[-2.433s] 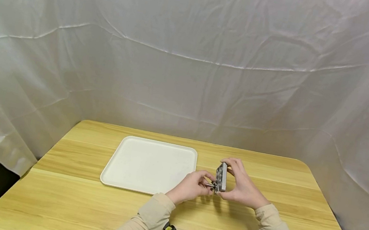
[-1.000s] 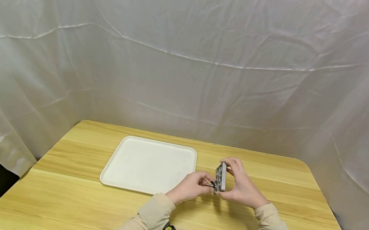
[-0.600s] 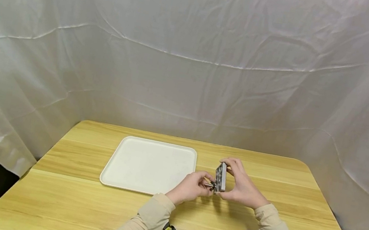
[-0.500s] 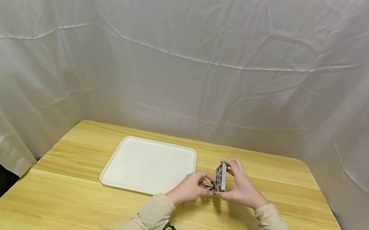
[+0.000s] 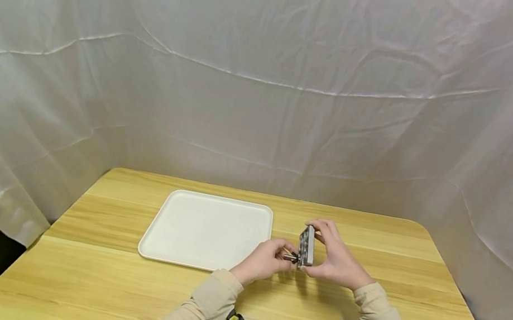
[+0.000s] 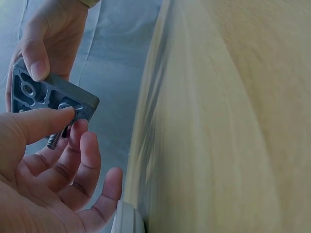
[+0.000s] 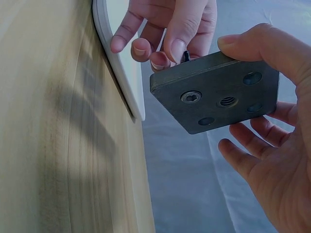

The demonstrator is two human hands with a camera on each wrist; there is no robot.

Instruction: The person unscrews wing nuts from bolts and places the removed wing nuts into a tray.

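My right hand (image 5: 339, 259) grips a square grey metal plate (image 7: 214, 97) by its edges, holding it upright above the table. Its ribbed, hollowed face shows in the left wrist view; in the right wrist view the flat face has several holes and a bolt head (image 7: 191, 97) in one corner. From the ribbed side the threaded bolt shank (image 6: 54, 141) sticks out towards my left hand (image 5: 265, 259). Thumb and forefinger of that hand pinch a small black part, seemingly a wing nut (image 7: 185, 57), on the bolt close to the plate. The fingers hide most of it.
A white rectangular tray (image 5: 206, 231) lies on the wooden table (image 5: 112, 294), left of the hands. Black wrist cameras stick out below both sleeves (image 5: 213, 294). A pale curtain (image 5: 264, 116) hangs behind the table and along its sides.
The left fingers shift slightly around the bolt, and the black part shows at different angles between frames. The plate and the right hand stay in nearly the same place.
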